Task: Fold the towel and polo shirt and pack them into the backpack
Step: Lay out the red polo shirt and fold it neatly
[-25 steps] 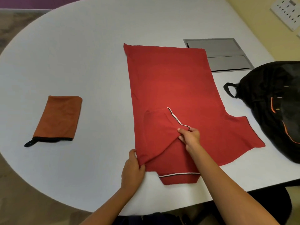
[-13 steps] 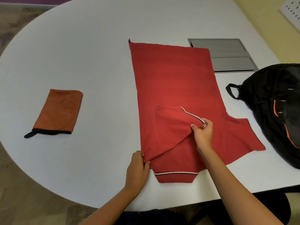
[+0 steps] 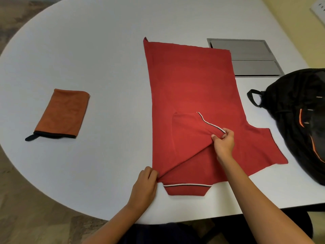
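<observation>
While the left hand pinches the polo shirt shoulder, the right hand pinches its sleeve.

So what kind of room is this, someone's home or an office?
Probably an office or meeting room, not a home. The large white oval table has a grey flip-lid cable box set into its top, and a bank of wall sockets shows at the corner. The floor is carpet-like.

Head-worn, wide-angle, looking forward and down, close over table; shirt centre, towel at 9 o'clock, backpack at 3.
</observation>
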Tool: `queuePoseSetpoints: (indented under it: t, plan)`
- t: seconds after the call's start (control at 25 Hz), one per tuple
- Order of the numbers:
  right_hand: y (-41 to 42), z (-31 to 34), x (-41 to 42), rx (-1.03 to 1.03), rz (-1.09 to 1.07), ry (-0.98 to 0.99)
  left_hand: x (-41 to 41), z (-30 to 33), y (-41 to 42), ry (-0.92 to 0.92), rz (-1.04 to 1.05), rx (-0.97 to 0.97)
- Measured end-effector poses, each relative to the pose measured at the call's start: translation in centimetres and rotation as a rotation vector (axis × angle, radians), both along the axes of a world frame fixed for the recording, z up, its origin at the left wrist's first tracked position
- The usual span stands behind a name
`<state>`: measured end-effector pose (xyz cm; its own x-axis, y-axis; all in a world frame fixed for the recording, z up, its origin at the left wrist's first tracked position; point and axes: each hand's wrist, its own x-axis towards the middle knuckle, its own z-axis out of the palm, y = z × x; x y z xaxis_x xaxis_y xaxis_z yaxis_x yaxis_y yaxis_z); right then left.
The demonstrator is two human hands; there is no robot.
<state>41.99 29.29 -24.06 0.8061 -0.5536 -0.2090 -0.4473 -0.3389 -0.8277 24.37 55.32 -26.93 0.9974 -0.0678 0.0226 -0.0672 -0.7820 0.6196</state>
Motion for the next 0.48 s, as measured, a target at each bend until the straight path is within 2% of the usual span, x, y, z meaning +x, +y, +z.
queuePoseSetpoints:
  t: [0.12, 0.24, 0.48]
  plan:
    - [-0.5, -0.9, -0.7, -0.024, 0.038, 0.142, -0.1, -0.1, 0.1, 0.073, -0.016, 0.050]
    - [-0.7, -1.4, -1.1, -0.065, 0.080, 0.196, 0.3, 0.3, 0.2, 0.115, -0.028, 0.084]
    - [-0.5, -1.0, -0.8, -0.205, 0.182, 0.232, 1.2, 0.5, 1.8, 0.083, -0.319, 0.229]
